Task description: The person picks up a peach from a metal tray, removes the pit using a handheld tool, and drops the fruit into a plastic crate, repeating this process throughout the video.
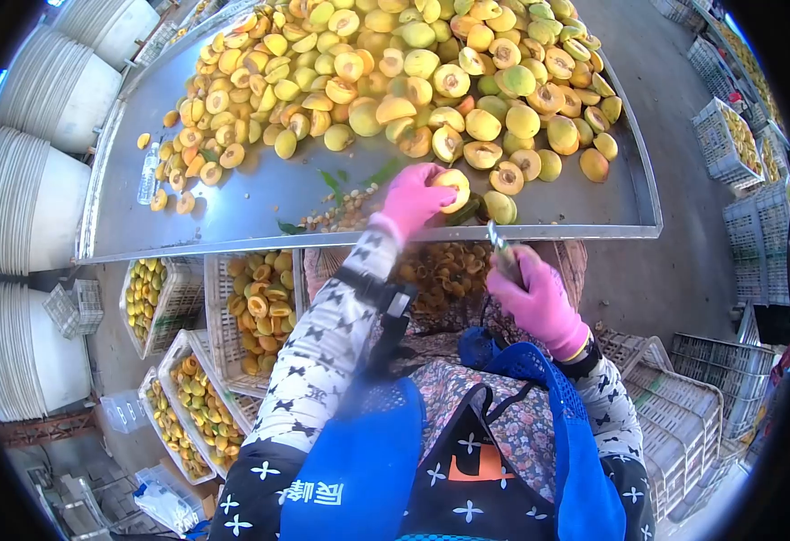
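Note:
My left hand (411, 200), in a pink glove, pinches a yellow peach half (452, 189) just above the near rim of the metal table. In my right hand (539, 298), also gloved in pink, is a short hand tool (501, 248) with a shiny metal tip pointing up towards the table edge. The tip is apart from the held peach half. Close to both hands, a greenish peach (500, 208) lies by the rim. A big heap of cut and whole peaches (395, 81) covers the far part of the table.
The metal table (233, 212) has a raised rim. Green leaves (332, 185), loose pits (345, 212) and a plastic bottle (148, 176) lie on it. Below stand crates of peaches (264, 298) and a pile of peach pieces (445, 275). Stacked crates (675, 424) are at right, white tubs (39, 343) at left.

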`<action>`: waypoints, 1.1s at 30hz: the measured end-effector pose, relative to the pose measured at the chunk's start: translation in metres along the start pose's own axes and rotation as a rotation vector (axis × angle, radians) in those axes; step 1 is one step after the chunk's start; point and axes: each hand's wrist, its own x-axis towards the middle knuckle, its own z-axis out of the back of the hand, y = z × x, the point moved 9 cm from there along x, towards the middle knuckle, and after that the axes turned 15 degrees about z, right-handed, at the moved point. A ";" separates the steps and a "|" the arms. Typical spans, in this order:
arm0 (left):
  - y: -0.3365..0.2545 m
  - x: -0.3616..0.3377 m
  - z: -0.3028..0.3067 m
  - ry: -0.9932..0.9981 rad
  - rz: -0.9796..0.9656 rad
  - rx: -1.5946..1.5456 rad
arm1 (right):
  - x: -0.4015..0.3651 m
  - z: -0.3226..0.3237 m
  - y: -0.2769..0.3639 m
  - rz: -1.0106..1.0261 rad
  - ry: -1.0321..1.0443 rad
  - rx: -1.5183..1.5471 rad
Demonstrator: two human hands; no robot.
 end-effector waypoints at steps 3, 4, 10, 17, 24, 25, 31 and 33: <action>-0.010 -0.046 -0.008 0.195 -0.158 -0.519 | 0.020 0.000 0.052 0.538 -0.164 -0.444; -0.019 -0.065 -0.011 0.277 -0.241 -0.704 | 0.025 -0.008 0.058 0.560 -0.137 -0.475; -0.030 -0.117 -0.002 0.135 -0.327 -0.842 | 0.041 -0.037 0.069 0.567 0.073 -0.595; -0.050 -0.153 0.017 -0.158 -0.564 -0.375 | 0.045 -0.055 0.088 0.565 0.196 -0.667; -0.026 -0.148 0.010 -0.002 -0.293 -0.713 | 0.029 -0.076 0.074 0.585 0.239 -0.440; -0.027 -0.150 0.009 0.005 -0.267 -0.743 | 0.026 -0.078 0.078 0.632 0.219 -0.332; -0.033 -0.148 0.020 -0.154 -0.311 -0.757 | 0.013 -0.103 0.058 -0.295 0.424 0.559; -0.031 -0.155 0.012 -0.145 -0.179 -0.843 | 0.012 -0.105 0.055 -0.289 0.444 0.601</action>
